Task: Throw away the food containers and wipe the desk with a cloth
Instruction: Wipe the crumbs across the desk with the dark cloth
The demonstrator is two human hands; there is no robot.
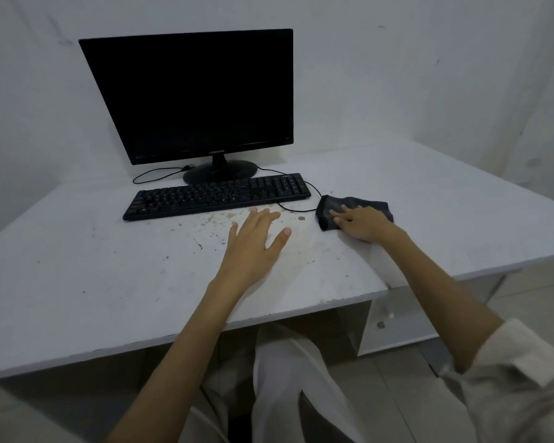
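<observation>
— No food containers show anywhere on the table point(93, 282), so I judge that part done; the wiping is what's in hand. How would you do it well?

— Starting nearest you: what are your hands doing?

— My left hand point(256, 241) is open, fingers spread, palm down over the bare tabletop, hovering or lightly resting, I can't tell which. My right hand point(362, 223) is a little further out, laid flat on the dark cloth point(355, 209), fingers loosely spread, pressing it down rather than clutching it. Both arms reach forward, the right one crossing the table's front edge.

— And the dirt?

— Brown stains point(231, 219) and specks lie between my left hand and the keyboard point(218, 195). The cloth sits to their right, just beside the keyboard's thin cable point(296, 210).

— Then sweep the cloth leftwards across them with firm, flat pressure, overlapping strokes. Mind that cable, and lift the keyboard to reach beneath. The monitor point(199, 94) behind can stay put.
</observation>
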